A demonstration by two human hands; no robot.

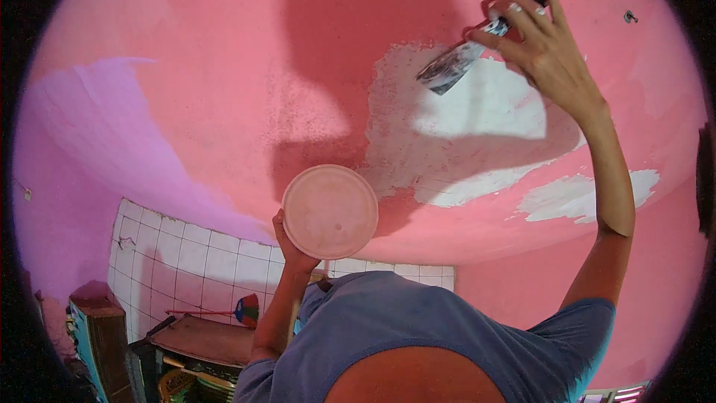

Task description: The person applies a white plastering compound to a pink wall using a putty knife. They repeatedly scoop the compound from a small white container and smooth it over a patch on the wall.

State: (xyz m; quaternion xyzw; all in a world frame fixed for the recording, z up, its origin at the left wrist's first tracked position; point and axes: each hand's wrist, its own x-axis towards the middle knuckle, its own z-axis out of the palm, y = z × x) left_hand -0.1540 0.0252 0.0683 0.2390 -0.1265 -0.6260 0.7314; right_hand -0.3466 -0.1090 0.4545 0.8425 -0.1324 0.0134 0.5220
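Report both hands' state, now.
Left hand: holding a round, pale-pink, lid-like disc at its lower-left edge; fingers mostly hidden.
Right hand: holding a black-handled putty knife with a flat, white-smeared metal blade.

1 L hand (297,257), 1 R hand (548,52); 1 scraper (453,63); 1 rnd disc (330,211); 2 lg wht patches (585,198).

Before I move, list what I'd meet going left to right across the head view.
Brown furniture piece → multicoloured object → round pink disc → scraper → small dark wall fixture.
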